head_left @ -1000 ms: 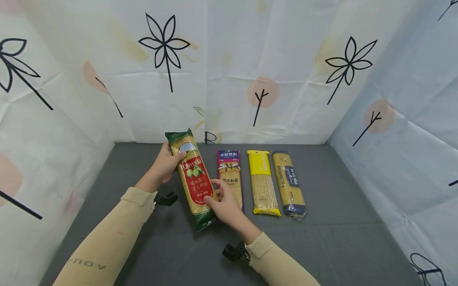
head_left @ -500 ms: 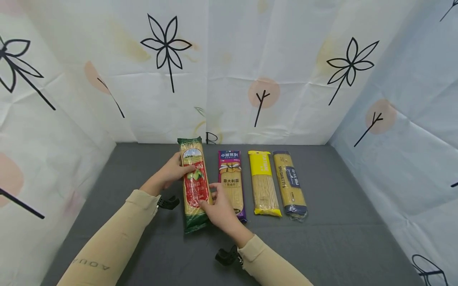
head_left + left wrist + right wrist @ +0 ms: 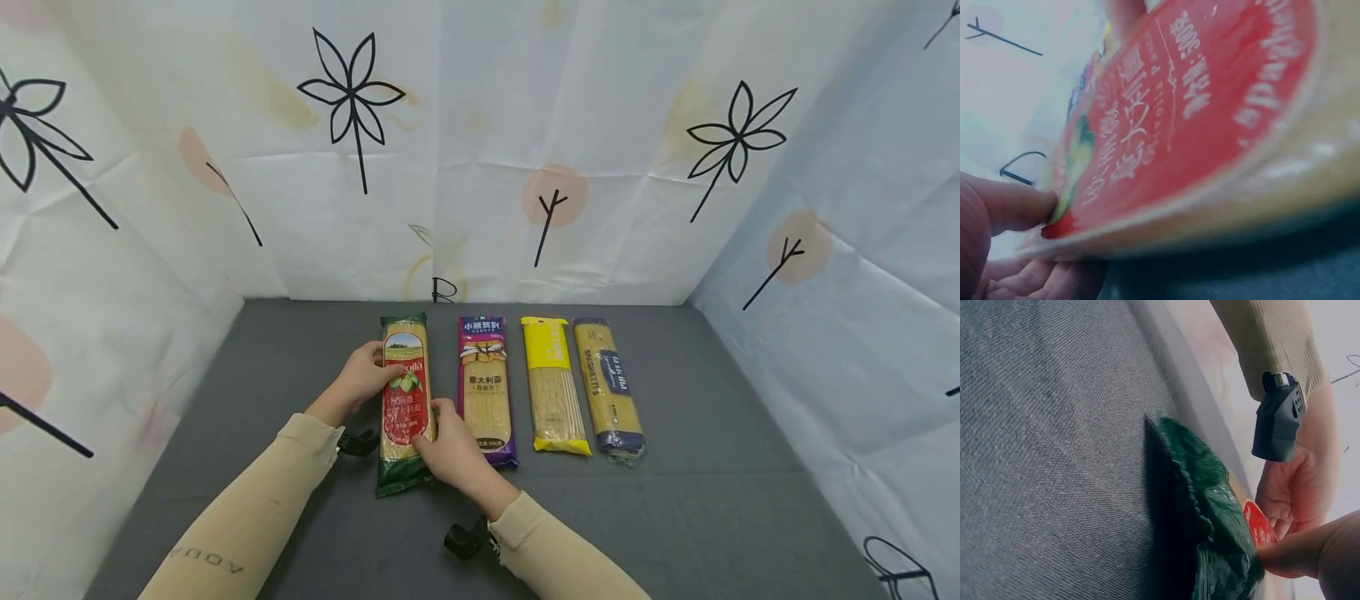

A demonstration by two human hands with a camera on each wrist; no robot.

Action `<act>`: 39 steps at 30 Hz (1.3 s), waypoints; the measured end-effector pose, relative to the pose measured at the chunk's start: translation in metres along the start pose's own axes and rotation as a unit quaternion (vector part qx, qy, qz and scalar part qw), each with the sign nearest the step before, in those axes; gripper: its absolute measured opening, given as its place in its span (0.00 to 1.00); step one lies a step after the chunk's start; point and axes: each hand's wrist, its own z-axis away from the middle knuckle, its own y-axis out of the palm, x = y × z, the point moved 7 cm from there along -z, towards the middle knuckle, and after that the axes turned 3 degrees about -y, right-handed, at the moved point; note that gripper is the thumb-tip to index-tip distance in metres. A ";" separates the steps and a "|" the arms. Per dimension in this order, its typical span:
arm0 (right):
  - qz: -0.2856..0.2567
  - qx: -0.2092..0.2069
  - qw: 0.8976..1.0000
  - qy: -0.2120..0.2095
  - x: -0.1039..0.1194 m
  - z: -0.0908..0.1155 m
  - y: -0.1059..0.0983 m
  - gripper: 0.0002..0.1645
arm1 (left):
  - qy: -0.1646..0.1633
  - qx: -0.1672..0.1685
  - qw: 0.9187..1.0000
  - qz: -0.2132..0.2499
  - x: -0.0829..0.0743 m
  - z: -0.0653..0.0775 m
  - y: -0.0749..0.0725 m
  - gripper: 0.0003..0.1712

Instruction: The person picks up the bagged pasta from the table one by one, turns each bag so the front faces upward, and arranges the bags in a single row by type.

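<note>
Both hands hold a spaghetti packet (image 3: 405, 408) with green ends and a red label, at the left of a row of packets. My left hand (image 3: 362, 379) grips its left edge, thumb on the label and fingers beneath, as the left wrist view shows with the thumb (image 3: 1019, 203). On the lower right edge my right hand (image 3: 453, 446) pinches it, thumb on top. The right wrist view shows the green end (image 3: 1210, 500) close over the cloth, with a dark shadow under it. Just right of it lies a purple-topped pasta packet (image 3: 486, 392).
Farther right lie a yellow-ended pasta packet (image 3: 555, 387) and a blue-ended spaghetti packet (image 3: 609, 387). All are on a dark grey cloth (image 3: 675, 525). A patterned white curtain (image 3: 480, 150) encloses the back and sides. Each wrist wears a black camera (image 3: 465, 540).
The green-ended spaghetti packet has come down toward the cloth and turned from slanted to nearly straight, beside the purple-topped one. Both hands moved with it, keeping their hold.
</note>
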 end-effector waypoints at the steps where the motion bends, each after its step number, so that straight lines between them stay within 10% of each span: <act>1: 0.010 -0.002 1.000 -0.003 0.000 0.000 0.000 0.37 | 0.002 -0.005 1.000 -0.005 0.001 0.000 -0.001 0.36; 39: 0.143 0.041 0.989 0.006 0.000 -0.011 0.006 0.51 | 0.046 0.036 0.998 -0.010 0.032 0.008 0.003 0.44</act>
